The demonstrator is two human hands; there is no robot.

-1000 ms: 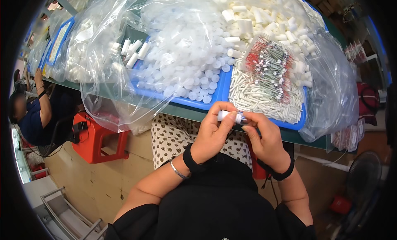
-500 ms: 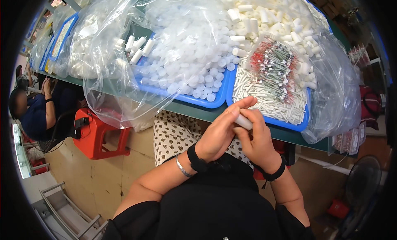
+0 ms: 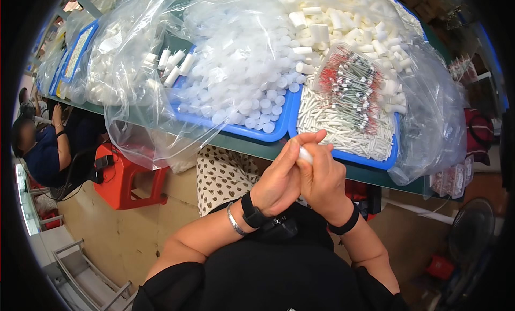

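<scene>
In front of my body, at the table's near edge, my two hands meet around a short white cylinder point(image 3: 305, 154). My right hand point(image 3: 326, 179) wraps it with bent fingers, its thumb lying along the side. My left hand point(image 3: 280, 181) is closed against the other end, fingers pressed together. Only a small piece of the cylinder shows between the thumbs. Just beyond my hands is a blue tray point(image 3: 370, 162) of thin white tubes point(image 3: 365, 142). On the tubes rests a clear box of small wired parts point(image 3: 351, 83) with red and green leads.
Left of that tray, another blue tray point(image 3: 252, 133) holds translucent round caps point(image 3: 257, 110) under plastic film. Foam-like cream cylinders point(image 3: 335, 24) pile up behind. Clear bags point(image 3: 437, 123) drape over the table's edge. A red stool point(image 3: 126, 182) and a seated person point(image 3: 45, 145) are at left.
My right hand has turned and closed further over the white cylinder, hiding more of it. Both hands have moved slightly left.
</scene>
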